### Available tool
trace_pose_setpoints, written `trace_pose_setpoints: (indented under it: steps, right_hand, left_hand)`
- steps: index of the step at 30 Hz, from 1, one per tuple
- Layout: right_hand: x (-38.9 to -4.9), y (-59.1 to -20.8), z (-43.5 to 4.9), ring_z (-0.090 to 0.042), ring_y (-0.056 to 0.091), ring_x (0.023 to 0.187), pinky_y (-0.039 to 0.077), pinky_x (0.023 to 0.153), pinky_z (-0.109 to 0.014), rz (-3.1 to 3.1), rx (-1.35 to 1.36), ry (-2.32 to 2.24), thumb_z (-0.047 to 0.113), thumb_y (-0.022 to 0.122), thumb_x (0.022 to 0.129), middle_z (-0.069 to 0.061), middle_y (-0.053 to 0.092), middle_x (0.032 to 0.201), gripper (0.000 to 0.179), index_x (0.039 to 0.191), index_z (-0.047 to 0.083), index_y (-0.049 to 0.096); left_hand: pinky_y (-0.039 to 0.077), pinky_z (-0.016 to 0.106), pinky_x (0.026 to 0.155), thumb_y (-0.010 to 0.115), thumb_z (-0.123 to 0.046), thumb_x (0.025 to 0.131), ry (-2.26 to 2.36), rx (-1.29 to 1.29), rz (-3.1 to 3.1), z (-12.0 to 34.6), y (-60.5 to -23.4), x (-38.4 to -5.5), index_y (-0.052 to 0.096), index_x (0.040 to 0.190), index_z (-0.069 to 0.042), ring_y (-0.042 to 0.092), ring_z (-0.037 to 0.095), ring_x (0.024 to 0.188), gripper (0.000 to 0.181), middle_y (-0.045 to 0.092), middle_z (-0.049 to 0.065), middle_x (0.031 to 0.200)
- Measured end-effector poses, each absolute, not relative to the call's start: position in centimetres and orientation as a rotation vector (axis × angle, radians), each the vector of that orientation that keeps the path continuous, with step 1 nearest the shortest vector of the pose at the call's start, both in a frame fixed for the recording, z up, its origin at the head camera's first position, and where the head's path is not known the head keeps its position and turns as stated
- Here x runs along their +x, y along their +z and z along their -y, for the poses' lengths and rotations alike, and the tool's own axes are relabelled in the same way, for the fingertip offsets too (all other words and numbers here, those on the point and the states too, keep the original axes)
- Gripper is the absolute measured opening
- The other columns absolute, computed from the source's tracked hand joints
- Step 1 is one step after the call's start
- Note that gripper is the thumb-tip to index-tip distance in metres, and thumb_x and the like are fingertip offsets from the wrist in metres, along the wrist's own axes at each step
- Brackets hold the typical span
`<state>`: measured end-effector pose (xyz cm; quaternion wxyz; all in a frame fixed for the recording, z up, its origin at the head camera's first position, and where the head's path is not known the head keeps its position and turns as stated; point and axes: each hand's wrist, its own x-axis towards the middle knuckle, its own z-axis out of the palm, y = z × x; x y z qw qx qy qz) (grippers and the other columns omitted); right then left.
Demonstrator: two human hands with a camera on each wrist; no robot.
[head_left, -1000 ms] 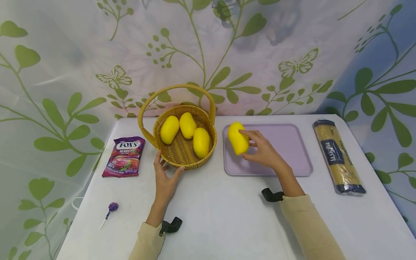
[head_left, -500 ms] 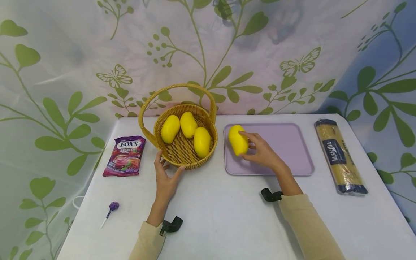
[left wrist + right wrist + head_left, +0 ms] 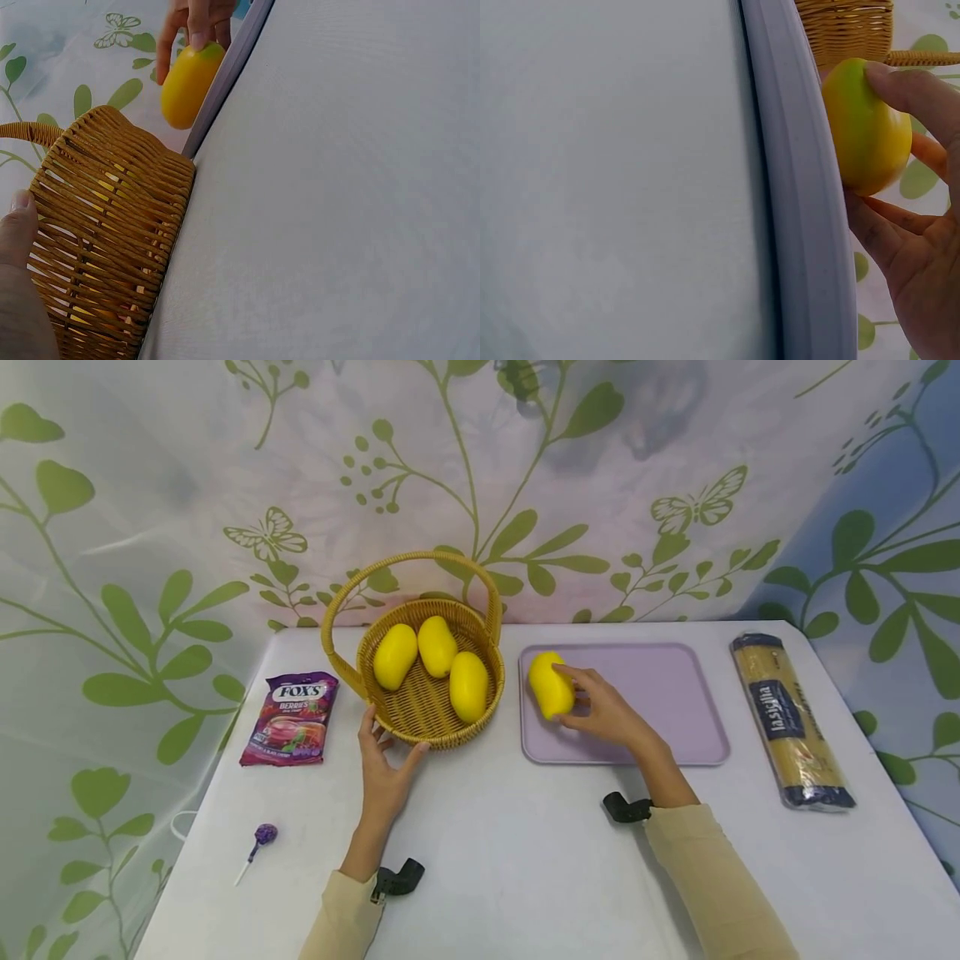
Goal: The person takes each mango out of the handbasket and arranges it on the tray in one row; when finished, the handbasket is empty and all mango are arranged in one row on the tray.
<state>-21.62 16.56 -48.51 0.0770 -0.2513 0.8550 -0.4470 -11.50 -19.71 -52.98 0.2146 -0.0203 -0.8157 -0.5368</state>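
"So, what lies nearest?"

"Beige sleeves (image 3: 712, 877), at seven and four o'clock in the head view, then a purple lollipop (image 3: 265, 835) at eight, on the white tabletop (image 3: 495, 860)."

"And the left hand (image 3: 386, 777)?"

"At seven o'clock on the wicker basket (image 3: 459, 739). Its fingers are spread and unclenched, touching the basket's side."

"What about the right hand (image 3: 603, 714)?"

"Grasping: its thumb and fingers pinch a yellow mango (image 3: 552, 687), which shows a greenish end in the wrist views."

"Where is that mango, exactly?"

"Toward nine o'clock within the lilac tray (image 3: 675, 693), which lies at three o'clock from the basket. I can't tell whether the fruit touches the tray's surface."

"Anything flanking them?"

"A Fox's candy bag (image 3: 291, 718) at nine o'clock from the basket, and a pasta packet (image 3: 792, 722), slanting, at three o'clock from the tray."

"And inside the basket?"

"Three more mangoes (image 3: 437, 647), at ten, twelve and between three and four o'clock."

"Farthest off?"

"A pale backdrop (image 3: 600, 510) printed with green leaves and butterflies, past the tabletop's twelve o'clock edge."
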Motion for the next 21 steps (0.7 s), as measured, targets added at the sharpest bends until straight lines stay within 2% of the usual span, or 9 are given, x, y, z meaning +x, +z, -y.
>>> trace_pose_setpoints:
  steps: [4,11,14,19,21]
  right_hand:
    - [-21.6,-48.7,-16.6,-0.044,0.051,0.123,0.051,0.097,-0.05,-2.57,-0.759,-1.322,0.007,0.079,0.081,-0.025,0.042,0.135,0.085,0.152,0.012,0.033]
    - [-21.7,-48.7,-16.4,-0.037,0.05,0.121,0.045,0.103,-0.052,-2.586,-0.782,-1.269,0.012,0.079,0.082,-0.02,0.044,0.141,0.084,0.153,0.012,0.033]
    - [-21.5,-48.6,-16.4,-0.036,0.048,0.121,0.042,0.104,-0.055,-2.634,-0.779,-1.228,0.015,0.08,0.082,-0.02,0.044,0.142,0.084,0.152,0.013,0.034]
    - [-21.4,-48.7,-16.5,-0.041,0.04,0.133,0.034,0.109,-0.061,-2.752,-0.798,-1.196,0.017,0.082,0.079,-0.022,0.035,0.149,0.081,0.148,0.012,0.041]
    - [-21.3,-48.7,-16.5,-0.041,0.041,0.133,0.035,0.109,-0.06,-2.775,-0.812,-1.2,0.017,0.083,0.078,-0.021,0.035,0.149,0.08,0.147,0.012,0.042]
  left_hand:
    - [0.04,0.049,0.099,0.077,-0.013,0.084,-1.475,-0.057,2.27,19.5,-52.6,-11.4,0.013,0.156,-0.009,0.041,0.038,0.132,0.096,0.021,0.018,0.157]
    - [0.036,0.064,0.096,0.074,0.002,0.082,-1.514,-0.105,2.219,18.6,-50.3,-10.7,0.014,0.151,0.005,0.038,0.053,0.128,0.092,0.022,0.032,0.152]
    - [0.036,0.062,0.097,0.074,0.0,0.082,-1.504,-0.094,2.234,18.8,-50.8,-10.8,0.014,0.152,0.003,0.038,0.051,0.13,0.092,0.02,0.03,0.154]
    - [0.039,0.051,0.1,0.077,-0.009,0.083,-1.471,-0.064,2.269,19.5,-52.5,-11.4,0.013,0.156,-0.009,0.04,0.04,0.132,0.097,0.021,0.019,0.158]
    - [0.04,0.049,0.1,0.077,-0.013,0.084,-1.478,-0.062,2.265,19.6,-52.9,-11.4,0.013,0.156,-0.013,0.04,0.038,0.133,0.097,0.021,0.016,0.158]
